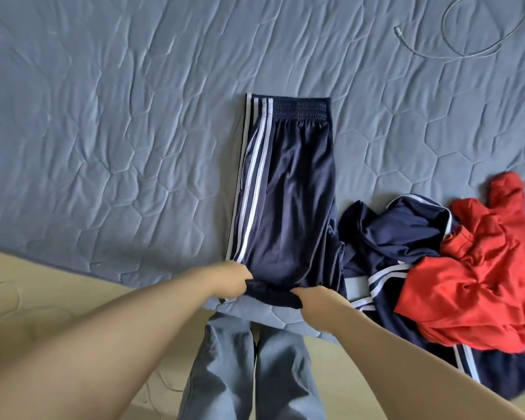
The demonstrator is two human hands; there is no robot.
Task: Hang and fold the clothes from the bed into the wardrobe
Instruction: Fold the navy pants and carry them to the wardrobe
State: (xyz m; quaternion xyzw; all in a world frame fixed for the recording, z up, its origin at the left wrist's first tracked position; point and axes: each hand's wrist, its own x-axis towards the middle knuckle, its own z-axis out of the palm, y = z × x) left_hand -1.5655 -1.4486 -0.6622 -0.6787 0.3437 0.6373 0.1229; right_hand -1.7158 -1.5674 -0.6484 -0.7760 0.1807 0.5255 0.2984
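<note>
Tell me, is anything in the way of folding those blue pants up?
Nothing visible. The left hand and right hand grip the pants at the near end, and the cloth up to the waistband is bare. The clothes pile lies beside them, to the right.

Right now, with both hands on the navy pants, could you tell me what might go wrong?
The navy pants look slippery, so the fold could skew as the left hand and right hand lift the hem. The pile of clothes crowds their right edge and may get dragged along.
</note>
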